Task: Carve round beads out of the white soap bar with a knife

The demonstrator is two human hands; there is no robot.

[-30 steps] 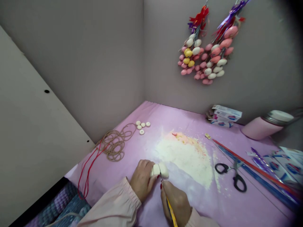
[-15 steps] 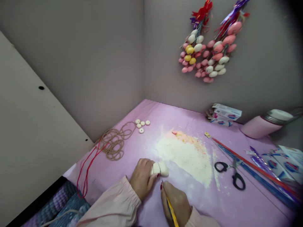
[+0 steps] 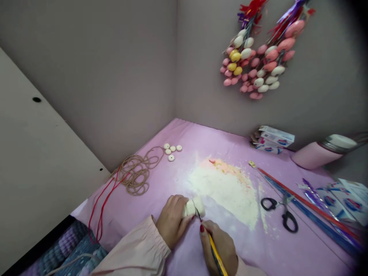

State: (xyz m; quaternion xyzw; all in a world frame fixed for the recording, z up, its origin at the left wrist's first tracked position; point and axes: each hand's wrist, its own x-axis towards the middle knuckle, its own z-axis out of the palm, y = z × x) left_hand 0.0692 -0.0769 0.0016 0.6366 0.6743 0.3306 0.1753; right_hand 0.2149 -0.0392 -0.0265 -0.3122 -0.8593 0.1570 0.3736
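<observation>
A white bar of soap [image 3: 199, 206] with grooves cut across it lies on the pink tablecloth. My left hand [image 3: 173, 219] grips its left end, fingers over the top and thumb along the near side. In my right hand [image 3: 220, 245] is a craft knife [image 3: 215, 253] with a yellow and black handle, held like a pen. The thin blade tip meets the soap at the groove toward its right end. Beyond the soap spreads a wide patch of white shavings [image 3: 224, 191], with pink and orange bits along its far edge.
Black-handled scissors [image 3: 283, 212] lie to the right beside red and blue strips [image 3: 310, 214]. Behind stand soap boxes [image 3: 276, 138] and a pink bottle [image 3: 316, 153]. Brown cord [image 3: 138, 174], red string [image 3: 105, 201] and several white beads [image 3: 171, 157] are at left. Bead-like bunches [image 3: 258, 69] hang on the wall.
My right hand has shifted slightly right, and the knife tip has moved up from the near side of the soap onto its groove. My left hand keeps hold of the soap.
</observation>
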